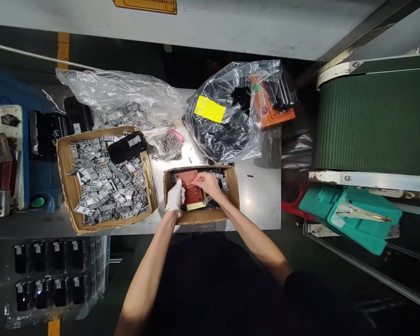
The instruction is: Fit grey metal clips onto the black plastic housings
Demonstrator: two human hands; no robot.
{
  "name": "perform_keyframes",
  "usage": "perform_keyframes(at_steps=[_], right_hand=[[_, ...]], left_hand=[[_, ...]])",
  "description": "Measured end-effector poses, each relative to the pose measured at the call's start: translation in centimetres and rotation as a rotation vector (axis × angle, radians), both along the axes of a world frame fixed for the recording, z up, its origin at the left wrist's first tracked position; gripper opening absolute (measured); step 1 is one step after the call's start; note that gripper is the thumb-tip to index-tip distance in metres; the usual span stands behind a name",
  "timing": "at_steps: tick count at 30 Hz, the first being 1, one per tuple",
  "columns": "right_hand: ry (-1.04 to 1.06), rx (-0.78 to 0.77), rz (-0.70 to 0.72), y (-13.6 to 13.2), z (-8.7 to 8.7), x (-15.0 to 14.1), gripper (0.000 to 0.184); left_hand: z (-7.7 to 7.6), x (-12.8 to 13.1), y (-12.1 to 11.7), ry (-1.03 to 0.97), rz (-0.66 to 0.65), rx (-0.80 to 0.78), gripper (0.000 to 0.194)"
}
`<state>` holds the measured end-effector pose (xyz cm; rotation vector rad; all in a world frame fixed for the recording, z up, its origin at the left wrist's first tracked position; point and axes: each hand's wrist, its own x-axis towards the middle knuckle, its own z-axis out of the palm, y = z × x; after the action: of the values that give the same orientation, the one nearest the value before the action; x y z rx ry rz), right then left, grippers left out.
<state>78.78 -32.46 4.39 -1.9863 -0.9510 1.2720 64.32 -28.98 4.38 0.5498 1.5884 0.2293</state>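
Note:
My left hand [175, 198], in a white glove, grips the left edge of a reddish-brown plate-like block [186, 177] with small dark holes. The block is over a small cardboard box [203, 217] at the front of the metal table. My bare right hand [208, 183] is closed in a pinch against the block's right part; whatever is between its fingertips is too small to make out. A pale yellow strip [195, 206] shows at the block's lower edge. Small grey and black parts [224, 183] lie in the box, partly hidden by my hands.
To the left, a larger cardboard box [77, 224] holds many grey clips [105, 186] and a black case [128, 147]. Clear plastic bags [227, 135] and an orange fixture [278, 119] lie behind. A green conveyor belt [374, 121] and teal bin [357, 214] stand right.

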Motion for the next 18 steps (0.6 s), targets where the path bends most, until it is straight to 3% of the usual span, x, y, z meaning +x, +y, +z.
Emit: perform_keyframes(at_steps=[5,7,9,12,18], right_hand=[[-0.011,0.001,-0.130,-1.8,0.9,-0.5,0.014],[-0.004,-0.018,-0.204,-2.8,1.2,-0.8,0.016],[0.018,-0.059,-0.279,-3.6,1.0,-1.2,0.023],[0.117,-0.154,-0.356,-3.9,-0.2,-1.8,0.022],[0.479,-0.241,-0.424,-3.0,-2.1,-2.2,0.011]], left_hand=[[1.2,-1.1,-2.9,0.044,0.169,0.143,0.033],[1.4,-1.7,-4.0,0.088,0.197,0.195,0.024],[1.2,-1.8,-4.3,0.096,0.205,0.212,0.027],[0.1,-1.0,-3.2,0.014,0.217,0.158,0.033],[-1.6,0.3,-0.5,-0.222,0.284,-0.029,0.065]])
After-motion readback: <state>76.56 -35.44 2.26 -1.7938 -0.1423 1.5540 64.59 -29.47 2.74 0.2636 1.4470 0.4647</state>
